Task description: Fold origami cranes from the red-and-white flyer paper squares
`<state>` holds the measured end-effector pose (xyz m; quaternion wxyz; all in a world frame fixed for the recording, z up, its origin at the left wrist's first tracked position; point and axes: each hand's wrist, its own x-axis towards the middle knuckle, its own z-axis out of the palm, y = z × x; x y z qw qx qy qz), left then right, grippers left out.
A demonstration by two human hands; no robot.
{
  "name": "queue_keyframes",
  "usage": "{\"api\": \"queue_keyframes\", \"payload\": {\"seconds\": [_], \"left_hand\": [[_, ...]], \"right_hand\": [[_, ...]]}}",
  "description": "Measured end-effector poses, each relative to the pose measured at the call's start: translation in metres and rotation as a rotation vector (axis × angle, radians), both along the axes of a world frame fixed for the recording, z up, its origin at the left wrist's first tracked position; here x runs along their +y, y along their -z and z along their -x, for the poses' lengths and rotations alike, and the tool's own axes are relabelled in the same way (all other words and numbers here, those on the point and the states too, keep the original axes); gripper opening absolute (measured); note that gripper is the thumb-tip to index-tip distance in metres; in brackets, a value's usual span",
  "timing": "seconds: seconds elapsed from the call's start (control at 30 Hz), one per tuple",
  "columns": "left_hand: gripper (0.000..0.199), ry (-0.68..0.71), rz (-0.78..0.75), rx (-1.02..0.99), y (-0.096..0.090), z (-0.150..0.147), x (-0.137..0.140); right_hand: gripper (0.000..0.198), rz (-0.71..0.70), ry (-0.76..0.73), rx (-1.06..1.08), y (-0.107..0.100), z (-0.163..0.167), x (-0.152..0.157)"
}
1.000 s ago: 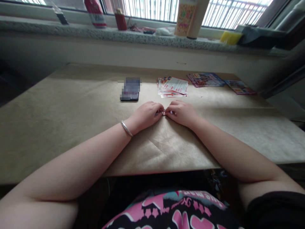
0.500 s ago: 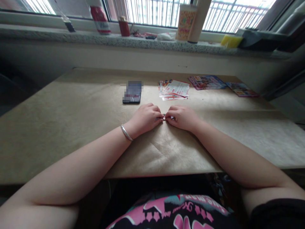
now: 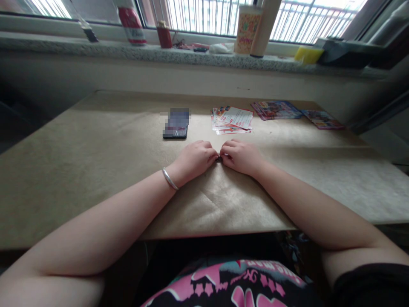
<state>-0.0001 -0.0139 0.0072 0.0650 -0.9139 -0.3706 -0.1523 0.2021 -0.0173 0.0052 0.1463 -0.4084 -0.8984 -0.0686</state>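
Below a bright window, one beige surface carries a phone and a pile of cards, both beyond the hands. Nearer, the left hand and the right hand almost meet at a small dark piece. Each grip is closed, seeming to pinch it from its own side. Fingers hide most of it, so its stiffness I cannot tell. I judge it light and easy to drop; holding both ends gently seems safest.
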Motion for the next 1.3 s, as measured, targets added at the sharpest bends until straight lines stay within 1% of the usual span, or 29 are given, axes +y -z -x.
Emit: {"api": "queue_keyframes", "payload": {"seconds": [0.13,0.27,0.43,0.67,0.83,1.17,1.3], "left_hand": [[0.023,-0.01,0.037,-0.048,0.004,-0.001,0.003],[0.025,-0.026,0.097,-0.092,0.006,-0.003,0.007],[0.029,-0.058,0.168,-0.14,0.008,-0.003,0.01],[0.026,-0.061,0.199,-0.168,0.008,-0.004,0.011],[0.022,-0.065,0.232,-0.178,0.008,-0.003,0.011],[0.019,-0.06,0.221,-0.177,0.009,0.0,0.011],[0.017,-0.064,0.227,-0.171,0.009,0.0,0.011]], "right_hand": [[0.021,0.025,0.058,0.031,-0.001,0.003,0.0],[0.021,0.082,0.13,0.091,0.0,0.007,0.002],[0.021,0.158,0.14,0.19,0.005,0.008,0.006],[0.018,0.229,0.145,0.267,0.009,0.007,0.013],[0.013,0.227,0.149,0.297,0.012,0.006,0.017],[0.013,0.201,0.114,0.31,0.016,0.0,0.02],[0.015,0.19,0.078,0.308,0.016,-0.002,0.019]]}}
